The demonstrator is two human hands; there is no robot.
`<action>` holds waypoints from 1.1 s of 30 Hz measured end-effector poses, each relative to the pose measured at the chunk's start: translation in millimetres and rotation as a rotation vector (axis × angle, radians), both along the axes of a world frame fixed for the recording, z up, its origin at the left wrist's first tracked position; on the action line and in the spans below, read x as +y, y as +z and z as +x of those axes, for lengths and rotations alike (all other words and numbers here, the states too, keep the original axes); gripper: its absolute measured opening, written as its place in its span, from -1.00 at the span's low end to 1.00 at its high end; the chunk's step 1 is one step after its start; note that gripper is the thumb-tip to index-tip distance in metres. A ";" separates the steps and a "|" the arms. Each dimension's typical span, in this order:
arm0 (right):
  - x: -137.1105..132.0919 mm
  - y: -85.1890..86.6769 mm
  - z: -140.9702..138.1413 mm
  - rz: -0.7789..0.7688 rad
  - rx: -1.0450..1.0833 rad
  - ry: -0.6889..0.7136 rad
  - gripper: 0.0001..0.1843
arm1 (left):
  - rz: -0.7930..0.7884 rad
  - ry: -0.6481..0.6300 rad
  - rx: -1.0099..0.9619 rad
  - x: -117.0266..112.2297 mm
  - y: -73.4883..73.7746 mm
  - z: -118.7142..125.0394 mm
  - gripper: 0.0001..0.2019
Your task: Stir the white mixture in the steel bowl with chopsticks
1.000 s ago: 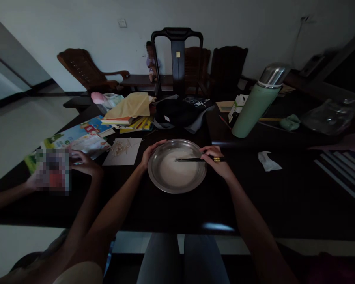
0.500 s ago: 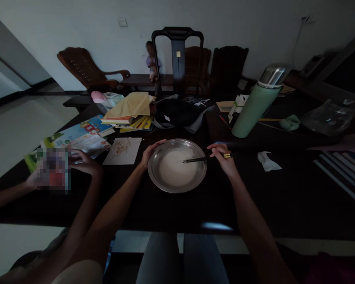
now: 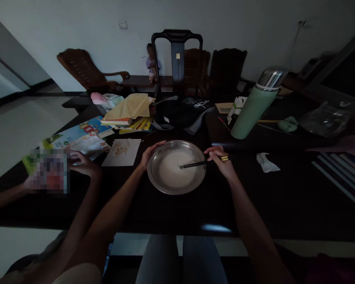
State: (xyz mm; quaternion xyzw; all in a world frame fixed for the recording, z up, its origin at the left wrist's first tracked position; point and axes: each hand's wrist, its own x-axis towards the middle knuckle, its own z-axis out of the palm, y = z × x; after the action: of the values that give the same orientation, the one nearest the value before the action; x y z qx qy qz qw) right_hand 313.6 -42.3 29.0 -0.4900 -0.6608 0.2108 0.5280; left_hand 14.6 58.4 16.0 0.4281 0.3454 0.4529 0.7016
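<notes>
A round metal bowl with white batter in it sits on the dark table in front of me. My left hand curls around the bowl's left rim and holds it. My right hand is closed on a pair of dark chopsticks with gold bands near the top. Their tips rest in the batter near the bowl's middle.
Another person's hands hold something at the left. Books, a sheet of paper and a dark cloth lie behind the bowl. A green thermos stands at the right, a crumpled tissue nearby. Chairs stand beyond.
The chopstick tips have swung from the bowl's upper middle down toward its centre, and my right hand has shifted slightly right. My left hand stays on the rim.
</notes>
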 end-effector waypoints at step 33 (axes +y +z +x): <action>0.6 0.6 -0.1 -0.015 -0.008 -0.032 -0.54 | 0.013 -0.029 -0.006 -1.0 2.2 0.5 -0.56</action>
State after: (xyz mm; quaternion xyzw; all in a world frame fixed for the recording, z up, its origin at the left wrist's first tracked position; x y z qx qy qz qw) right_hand 313.5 -41.7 29.6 -0.5051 -0.6534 0.2054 0.5251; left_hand 15.1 57.4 18.2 0.4361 0.3344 0.4462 0.7063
